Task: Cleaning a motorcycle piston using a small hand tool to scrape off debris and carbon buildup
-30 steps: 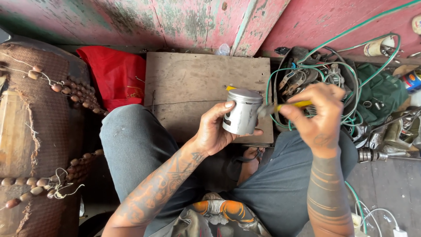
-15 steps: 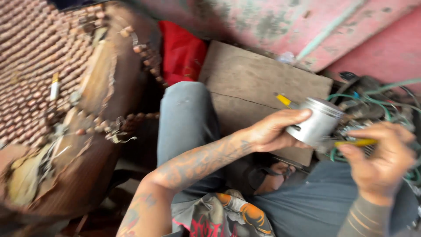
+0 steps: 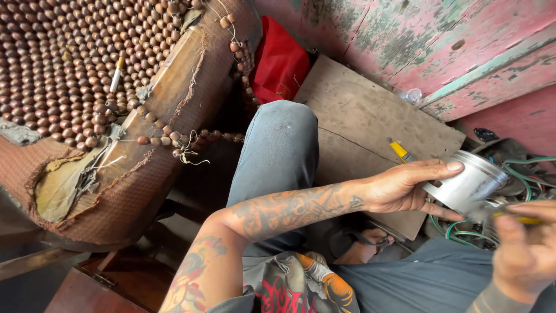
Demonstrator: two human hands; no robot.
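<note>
A seated person looks down at their own lap, knees in grey-blue trousers (image 3: 278,156). The left hand (image 3: 399,188) reaches out from a tattooed forearm that runs across the middle of the view, wrist nearly straight, palm turned inward. Its thumb lies along the top and its fingers curl underneath a shiny metal cylinder (image 3: 466,182), grasping it (it looks like an engine piston, tilted with its flat crown up and to the right). The cylinder sits at the right side of the view, above the right knee and in front of a wooden board (image 3: 359,122).

The right hand (image 3: 524,249) comes in from the lower right corner, blurred, fingers pinched around a thin yellow-handled tool (image 3: 521,220) whose tip is at the lower end of the cylinder. Whether the tip touches the metal cannot be told.

To the left stands a worn seat covered with brown wooden beads (image 3: 63,64). A red cloth (image 3: 281,64) lies behind the knee, against a peeling pink wall (image 3: 405,35). Green wires (image 3: 521,165) tangle behind the cylinder.
</note>
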